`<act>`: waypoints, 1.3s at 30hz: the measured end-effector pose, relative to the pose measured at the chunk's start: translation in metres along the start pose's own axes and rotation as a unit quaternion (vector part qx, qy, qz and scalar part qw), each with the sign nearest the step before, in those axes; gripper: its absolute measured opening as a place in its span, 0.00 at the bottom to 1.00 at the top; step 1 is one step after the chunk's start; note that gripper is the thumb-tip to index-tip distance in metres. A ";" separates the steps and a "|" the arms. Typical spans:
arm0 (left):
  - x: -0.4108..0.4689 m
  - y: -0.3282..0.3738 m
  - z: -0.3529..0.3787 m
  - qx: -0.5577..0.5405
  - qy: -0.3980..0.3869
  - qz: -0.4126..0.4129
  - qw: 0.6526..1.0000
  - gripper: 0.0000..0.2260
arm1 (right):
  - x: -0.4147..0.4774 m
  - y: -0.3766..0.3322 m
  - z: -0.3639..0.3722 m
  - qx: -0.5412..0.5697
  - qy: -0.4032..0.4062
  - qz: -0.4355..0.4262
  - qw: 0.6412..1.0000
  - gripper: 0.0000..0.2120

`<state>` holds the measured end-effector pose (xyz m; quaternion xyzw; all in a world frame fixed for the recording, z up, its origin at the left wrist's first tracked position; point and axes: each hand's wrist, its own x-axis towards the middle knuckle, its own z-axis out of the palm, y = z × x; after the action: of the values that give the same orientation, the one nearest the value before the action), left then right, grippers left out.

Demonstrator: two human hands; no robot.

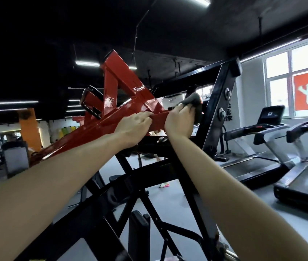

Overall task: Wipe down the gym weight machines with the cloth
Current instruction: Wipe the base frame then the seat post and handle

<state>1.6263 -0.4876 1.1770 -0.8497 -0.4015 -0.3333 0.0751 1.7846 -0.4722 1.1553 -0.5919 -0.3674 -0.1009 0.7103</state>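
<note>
Grip findings first. The right grip [179, 122] is closed round a dark grey cloth [195, 104], fingers curled over it, with the wad bulging out at the grip's 1 o'clock. The cloth is held at the far end of the red lever arm [93, 127], where that arm meets the black upright [220, 87]. Whether the cloth also touches the upright cannot be told, as the hand covers the contact. The left grip [135, 127], just beside the right at its 9 o'clock, clasps the same red arm, fingers wrapped over its top edge. Both forearms are bare and extend from 6 o'clock.

The red arm slopes down towards 8 o'clock, with further red members branching towards 11 o'clock. Two large bolts [228, 93] sit on the black upright at 2 o'clock of the right grip. Black frame bars [153, 169] cross below the hands at 6 o'clock. Two treadmills [262, 140] stand side by side at 3 o'clock on the grey floor [168, 200], below a window [279, 66] carrying a red banner [307, 87]. An orange pillar [29, 127] stands at 9 o'clock. Strip lights [87, 63] hang from the dark ceiling at 11 o'clock.
</note>
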 end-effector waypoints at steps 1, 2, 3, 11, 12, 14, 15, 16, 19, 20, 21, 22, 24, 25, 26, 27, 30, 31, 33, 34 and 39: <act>0.001 -0.001 0.000 -0.002 -0.001 0.002 1.000 0.21 | 0.012 -0.005 0.002 -0.011 -0.016 0.023 1.000 0.28; 0.001 0.000 0.000 -0.004 -0.005 0.003 1.000 0.21 | 0.021 -0.010 0.005 -0.005 -0.021 0.056 0.998 0.26; 0.000 0.001 -0.001 -0.002 -0.011 0.004 1.000 0.21 | 0.025 -0.015 0.006 0.001 -0.010 0.100 0.995 0.25; -0.007 0.005 -0.008 0.005 -0.025 -0.003 1.000 0.21 | -0.051 -0.016 -0.002 0.051 -0.053 0.019 0.997 0.28; -0.006 0.005 -0.008 -0.002 -0.025 -0.007 1.000 0.21 | -0.058 -0.013 -0.005 0.057 -0.050 0.008 0.997 0.29; -0.006 0.004 -0.006 -0.003 -0.033 -0.007 0.999 0.21 | -0.054 -0.006 -0.008 0.060 -0.056 0.001 0.997 0.29; -0.004 0.001 -0.005 0.006 -0.037 -0.003 0.999 0.23 | -0.042 -0.002 -0.008 0.064 -0.059 0.009 0.996 0.29; -0.005 -0.002 -0.005 0.004 -0.041 0.001 0.999 0.25 | -0.025 -0.001 -0.009 0.067 -0.061 0.025 0.996 0.28; -0.006 -0.008 -0.008 -0.033 -0.048 0.000 0.998 0.35 | 0.015 0.001 -0.012 0.067 -0.065 0.089 0.992 0.24; -0.007 -0.009 -0.008 -0.036 -0.054 0.001 0.998 0.34 | 0.018 0.001 -0.012 0.068 -0.059 0.094 0.991 0.23; -0.007 -0.010 -0.007 -0.026 -0.060 0.010 0.998 0.31 | 0.015 0.001 -0.011 0.066 -0.049 0.089 0.993 0.23; -0.009 -0.012 -0.007 -0.022 -0.059 0.018 0.998 0.28 | 0.008 -0.001 -0.010 0.066 -0.037 0.080 0.994 0.23; -0.011 -0.018 -0.005 -0.057 -0.053 0.015 0.997 0.30 | -0.016 -0.005 -0.007 0.069 -0.016 0.053 0.996 0.24; -0.011 -0.022 -0.004 -0.069 -0.047 0.020 0.996 0.34 | -0.031 -0.006 -0.005 0.067 -0.010 0.023 0.997 0.25; -0.011 -0.024 -0.004 -0.076 -0.042 0.027 0.996 0.36 | -0.044 -0.007 -0.003 0.062 -0.006 -0.023 0.998 0.26; -0.010 -0.027 -0.003 -0.080 -0.038 0.030 0.996 0.35 | -0.056 -0.008 -0.002 0.046 -0.005 -0.075 0.996 0.27; -0.016 -0.026 -0.006 -0.112 -0.017 0.043 0.993 0.27 | -0.078 0.004 0.003 -0.080 -0.010 -0.248 0.965 0.31; -0.019 -0.027 -0.008 -0.111 0.000 0.051 0.992 0.26 | -0.083 0.009 0.006 -0.113 -0.016 -0.314 0.942 0.33; -0.024 -0.034 -0.013 -0.092 0.046 0.054 0.993 0.21 | -0.087 0.014 0.012 -0.163 -0.036 -0.401 0.901 0.36; -0.025 -0.041 -0.017 -0.082 0.073 0.045 0.993 0.18 | -0.087 0.013 0.016 -0.179 -0.047 -0.426 0.886 0.37; -0.038 -0.077 -0.029 -0.023 0.209 -0.011 0.978 0.08 | -0.099 0.000 0.038 -0.234 -0.104 -0.539 0.802 0.35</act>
<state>1.5379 -0.4720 1.1648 -0.7581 -0.3787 -0.5138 0.1340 1.6989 -0.4664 1.0925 -0.4535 -0.6641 -0.4887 0.3382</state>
